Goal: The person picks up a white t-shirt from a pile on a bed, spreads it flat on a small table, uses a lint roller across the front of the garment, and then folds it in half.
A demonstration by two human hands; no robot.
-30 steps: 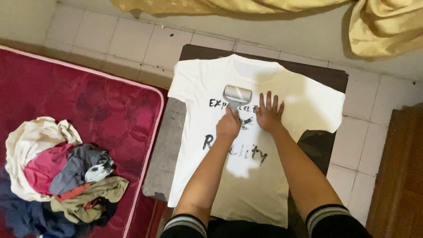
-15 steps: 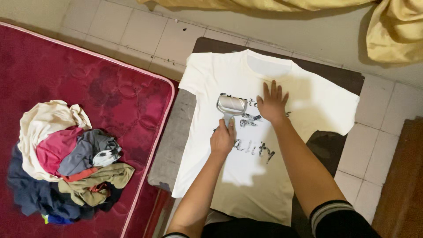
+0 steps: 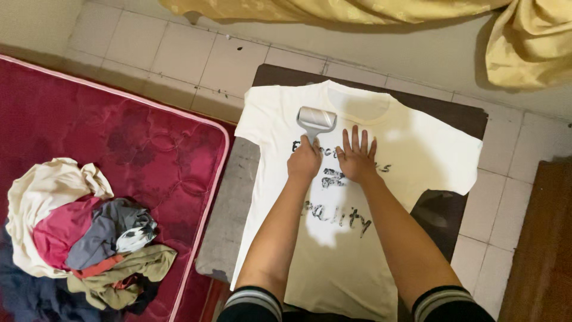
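Since half a second ago: lint roller (image 3: 316,118) pushed up the chest of the white T-shirt (image 3: 351,197), from the top line of the dark print to just under the left side of the collar. Left hand (image 3: 304,160) carried up with it, now over the start of the print. Right hand (image 3: 356,156) slid slightly down and left, now just beside the left hand.

Left-hand fingers curled tight round the roller's short handle, grey drum lying crosswise on the cloth and touching it. Right-hand fingers (image 3: 356,139) spread wide and pressed flat on the shirt, gripping nothing, over the middle of the print.

Shirt laid face up and smoothed out on a low dark desk (image 3: 444,113), collar towards the far wall, one sleeve hanging past the desk's right edge, hem near the body. Striped sleeve cuffs at the bottom edge.

To the left, a red quilted mattress (image 3: 107,137) with a heap of mixed clothes (image 3: 83,238), well apart from the shirt. Pale floor tiles (image 3: 196,53) round the desk; yellow cloth (image 3: 524,42) draped along the top.
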